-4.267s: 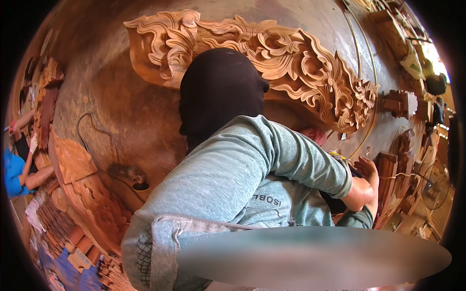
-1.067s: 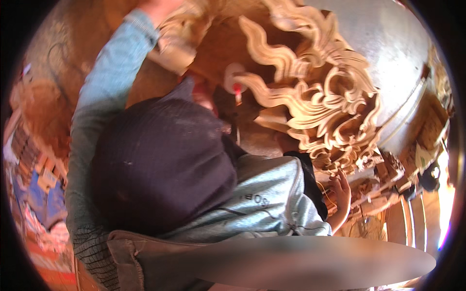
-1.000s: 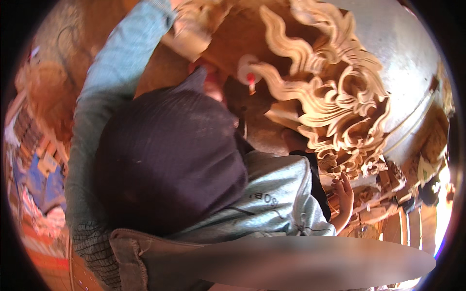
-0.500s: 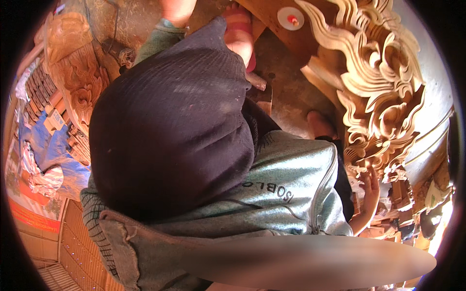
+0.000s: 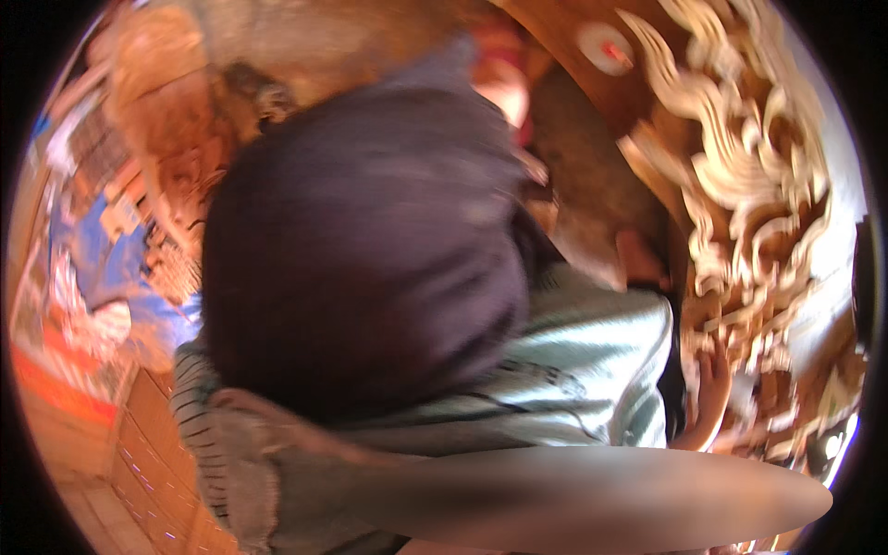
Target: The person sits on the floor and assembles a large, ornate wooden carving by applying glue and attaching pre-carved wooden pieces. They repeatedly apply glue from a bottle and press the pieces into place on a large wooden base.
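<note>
The carved wood [image 5: 735, 171] lies at your two o'clock, a white disc [image 5: 592, 42] beside it at one. Your right hand [image 5: 710, 393], at four, has its fingers up at the carving's near end; blur hides any grip. Your dark-clad knee [image 5: 361, 259] blocks the middle; your left hand is out of sight, its state untellable. A blue sheet [image 5: 88, 242] lies at nine.

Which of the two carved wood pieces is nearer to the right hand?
The pale carving on the right: its lower end is by the right hand. The reddish carving is across at the left.
</note>
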`<state>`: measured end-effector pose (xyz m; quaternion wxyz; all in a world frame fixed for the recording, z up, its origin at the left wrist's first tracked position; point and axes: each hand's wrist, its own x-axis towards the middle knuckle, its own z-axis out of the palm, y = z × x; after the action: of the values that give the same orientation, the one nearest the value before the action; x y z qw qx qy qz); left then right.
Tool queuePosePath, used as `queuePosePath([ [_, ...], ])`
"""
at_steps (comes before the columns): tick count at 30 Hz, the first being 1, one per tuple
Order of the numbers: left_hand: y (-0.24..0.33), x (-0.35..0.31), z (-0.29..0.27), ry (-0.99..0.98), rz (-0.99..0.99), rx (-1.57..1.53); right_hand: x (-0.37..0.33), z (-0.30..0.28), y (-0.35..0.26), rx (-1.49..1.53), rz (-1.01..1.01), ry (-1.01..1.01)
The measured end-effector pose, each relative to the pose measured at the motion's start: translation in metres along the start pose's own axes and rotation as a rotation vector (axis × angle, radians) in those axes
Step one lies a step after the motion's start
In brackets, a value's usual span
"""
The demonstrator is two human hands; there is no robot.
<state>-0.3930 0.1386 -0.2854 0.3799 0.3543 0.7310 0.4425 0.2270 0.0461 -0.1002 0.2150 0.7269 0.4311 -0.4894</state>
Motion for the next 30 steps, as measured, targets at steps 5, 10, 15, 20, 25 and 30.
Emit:
queuePosePath([
  [5,0.028,-0.012,0.025,-0.053,0.044,-0.067,-0.013,-0.001,-0.010,-0.008,-0.082,0.081],
  [10,0.055,-0.032,0.018,-0.085,0.075,-0.091,0.019,-0.002,0.034,0.117,-0.100,0.004],
  [15,0.081,-0.056,0.017,-0.184,0.155,-0.098,0.025,0.003,0.054,0.341,-0.063,-0.009],
  [20,0.107,-0.064,0.026,-0.358,0.254,-0.090,0.002,0.016,0.036,0.067,-0.084,0.058],
  [25,0.141,-0.066,0.071,-0.686,0.393,-0.098,-0.014,-0.003,0.017,-0.359,-0.035,0.206],
  [30,0.178,-0.083,0.140,-1.047,0.508,-0.054,-0.079,0.000,-0.040,0.060,-0.262,0.695],
])
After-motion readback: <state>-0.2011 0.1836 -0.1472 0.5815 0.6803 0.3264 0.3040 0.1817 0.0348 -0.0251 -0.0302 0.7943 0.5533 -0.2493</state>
